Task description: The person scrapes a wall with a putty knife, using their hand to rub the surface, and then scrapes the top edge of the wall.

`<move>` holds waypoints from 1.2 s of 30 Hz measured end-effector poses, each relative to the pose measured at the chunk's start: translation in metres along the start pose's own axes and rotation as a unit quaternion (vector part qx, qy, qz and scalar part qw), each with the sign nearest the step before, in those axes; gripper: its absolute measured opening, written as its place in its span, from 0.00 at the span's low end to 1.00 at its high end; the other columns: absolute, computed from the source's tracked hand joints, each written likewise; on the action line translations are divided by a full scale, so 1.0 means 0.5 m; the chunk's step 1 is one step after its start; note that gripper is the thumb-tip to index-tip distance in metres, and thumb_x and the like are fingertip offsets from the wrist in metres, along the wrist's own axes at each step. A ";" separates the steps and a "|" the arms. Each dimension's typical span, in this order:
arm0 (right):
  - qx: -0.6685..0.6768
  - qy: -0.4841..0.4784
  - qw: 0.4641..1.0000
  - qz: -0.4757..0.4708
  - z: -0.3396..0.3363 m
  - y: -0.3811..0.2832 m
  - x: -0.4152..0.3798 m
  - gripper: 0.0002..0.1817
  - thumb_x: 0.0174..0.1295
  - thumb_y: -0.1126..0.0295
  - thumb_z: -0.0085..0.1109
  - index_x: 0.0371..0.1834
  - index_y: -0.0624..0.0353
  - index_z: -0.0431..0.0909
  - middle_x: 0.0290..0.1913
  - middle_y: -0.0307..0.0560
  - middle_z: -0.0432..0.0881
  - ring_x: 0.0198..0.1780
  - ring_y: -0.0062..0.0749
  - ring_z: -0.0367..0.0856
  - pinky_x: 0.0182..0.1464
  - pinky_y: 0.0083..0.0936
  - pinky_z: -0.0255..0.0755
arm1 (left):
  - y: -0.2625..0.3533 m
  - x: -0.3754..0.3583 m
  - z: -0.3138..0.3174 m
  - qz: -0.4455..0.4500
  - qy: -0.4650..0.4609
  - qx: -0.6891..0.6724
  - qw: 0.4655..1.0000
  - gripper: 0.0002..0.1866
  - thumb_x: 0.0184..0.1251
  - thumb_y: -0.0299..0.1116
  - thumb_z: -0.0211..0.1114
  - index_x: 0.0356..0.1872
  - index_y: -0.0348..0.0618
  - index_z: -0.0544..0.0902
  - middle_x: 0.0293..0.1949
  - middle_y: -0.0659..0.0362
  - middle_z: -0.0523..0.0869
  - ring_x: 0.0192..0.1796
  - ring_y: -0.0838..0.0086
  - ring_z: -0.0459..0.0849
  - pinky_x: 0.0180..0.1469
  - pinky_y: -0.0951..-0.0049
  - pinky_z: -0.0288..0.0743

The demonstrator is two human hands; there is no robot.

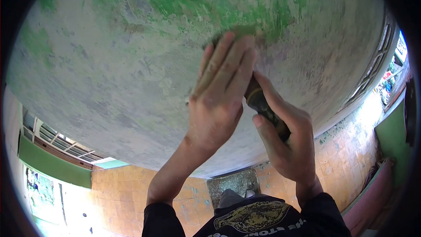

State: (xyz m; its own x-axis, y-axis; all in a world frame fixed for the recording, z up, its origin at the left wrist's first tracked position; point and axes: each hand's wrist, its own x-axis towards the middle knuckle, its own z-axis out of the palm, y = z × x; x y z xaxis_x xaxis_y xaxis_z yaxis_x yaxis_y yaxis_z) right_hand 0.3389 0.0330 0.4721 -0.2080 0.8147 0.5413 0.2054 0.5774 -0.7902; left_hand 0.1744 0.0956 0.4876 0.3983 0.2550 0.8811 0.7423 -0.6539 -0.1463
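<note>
My right hand [294,136] is wrapped round the dark handle of a scraper [263,105], with a brassy ring near its upper end. My left hand [221,77] lies flat over the scraper's head, its fingers stretched upward and slightly blurred. The blade is mostly hidden behind those fingers. Both hands are up against a wall [144,74] of worn grey-white surface. Patches of green paint [272,0] cover its upper part, just above my fingertips.
Below lies an orange tiled floor [118,188] with scattered flakes. A grey speckled mat or slab [219,186] is at my feet. Louvred windows [66,142] show at the left, and a barred window [372,70] at the right. A pinkish low wall or board [368,197] stands lower right.
</note>
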 end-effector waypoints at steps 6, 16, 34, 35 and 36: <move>-0.007 0.038 0.998 -0.040 0.007 0.007 -0.009 0.31 0.66 0.79 0.55 0.74 0.71 0.67 0.54 0.61 0.86 0.50 0.25 0.81 0.53 0.23 0.73 | 0.014 -0.006 -0.002 -0.020 -0.005 -0.030 0.999 0.27 0.52 0.13 0.59 0.57 0.35 0.85 0.64 0.48 0.83 0.70 0.52 0.78 0.73 0.47 0.69; 0.005 0.028 0.999 -0.028 0.006 0.010 -0.010 0.33 0.63 0.82 0.57 0.75 0.69 0.66 0.44 0.66 0.85 0.33 0.32 0.81 0.40 0.27 0.73 | 0.022 -0.008 -0.005 -0.044 -0.020 -0.048 0.998 0.31 0.50 0.09 0.55 0.58 0.37 0.85 0.63 0.47 0.84 0.71 0.52 0.77 0.75 0.46 0.67; 0.006 0.024 0.999 -0.030 0.000 0.015 -0.003 0.33 0.64 0.82 0.58 0.75 0.68 0.66 0.43 0.65 0.85 0.33 0.26 0.78 0.38 0.27 0.72 | 0.018 -0.016 0.010 -0.032 -0.001 -0.046 0.998 0.29 0.54 0.10 0.54 0.58 0.37 0.85 0.63 0.47 0.84 0.71 0.52 0.77 0.75 0.46 0.67; 0.008 0.027 0.999 -0.044 0.001 0.014 -0.003 0.33 0.64 0.82 0.58 0.75 0.68 0.66 0.43 0.65 0.85 0.33 0.26 0.78 0.38 0.27 0.72 | 0.018 -0.012 0.008 -0.031 -0.002 -0.046 0.998 0.29 0.54 0.10 0.54 0.58 0.37 0.85 0.63 0.47 0.84 0.71 0.52 0.77 0.75 0.46 0.67; 0.009 0.028 0.999 -0.041 0.001 0.013 -0.006 0.33 0.64 0.82 0.58 0.75 0.68 0.66 0.43 0.65 0.85 0.33 0.26 0.78 0.38 0.27 0.72 | 0.017 -0.006 0.002 -0.031 -0.002 -0.046 0.998 0.29 0.54 0.10 0.54 0.59 0.37 0.85 0.63 0.47 0.84 0.71 0.52 0.77 0.75 0.46 0.67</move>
State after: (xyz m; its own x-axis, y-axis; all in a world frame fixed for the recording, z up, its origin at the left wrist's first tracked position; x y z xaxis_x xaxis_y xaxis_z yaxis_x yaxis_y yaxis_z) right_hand 0.3403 0.0343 0.4653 -0.1691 0.7664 0.6198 0.1732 0.6421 -0.7468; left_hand 0.1801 0.0901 0.4833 0.3546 0.3001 0.8856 0.7133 -0.6992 -0.0486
